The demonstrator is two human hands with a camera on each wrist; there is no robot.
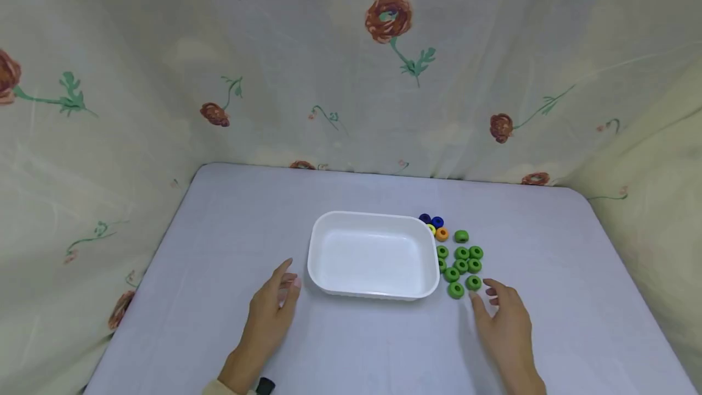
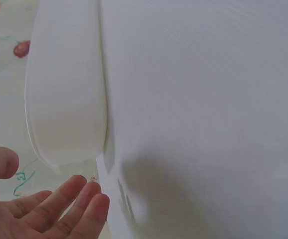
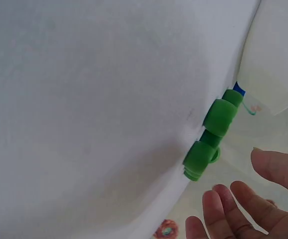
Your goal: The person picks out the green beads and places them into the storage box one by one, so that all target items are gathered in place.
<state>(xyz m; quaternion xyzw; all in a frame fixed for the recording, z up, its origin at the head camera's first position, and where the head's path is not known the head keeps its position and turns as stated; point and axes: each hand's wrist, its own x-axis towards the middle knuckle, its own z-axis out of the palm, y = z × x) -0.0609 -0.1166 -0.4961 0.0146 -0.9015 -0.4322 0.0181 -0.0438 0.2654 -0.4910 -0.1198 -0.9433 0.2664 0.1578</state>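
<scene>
A white rectangular tray (image 1: 378,288) lies on the table with nothing in it. Several green ring-shaped beads (image 1: 461,253) are scattered along its right side, with an orange bead (image 1: 442,234), a yellow one partly hidden by the rim, and two dark blue beads (image 1: 437,222) behind them. My right hand (image 1: 504,322) is beside the nearest green beads, thumb and fingers apart, holding nothing. In the right wrist view, green beads (image 3: 219,117) appear beyond the spread fingers. To the left of the tray, my left hand (image 1: 271,309) hovers with relaxed fingers, close to the tray's side (image 2: 69,109) and holding nothing.
A pale cloth covers the table (image 1: 373,352). Flower-patterned fabric (image 1: 329,78) hangs behind the table and at both sides. A dark band (image 1: 265,386) shows at the left wrist.
</scene>
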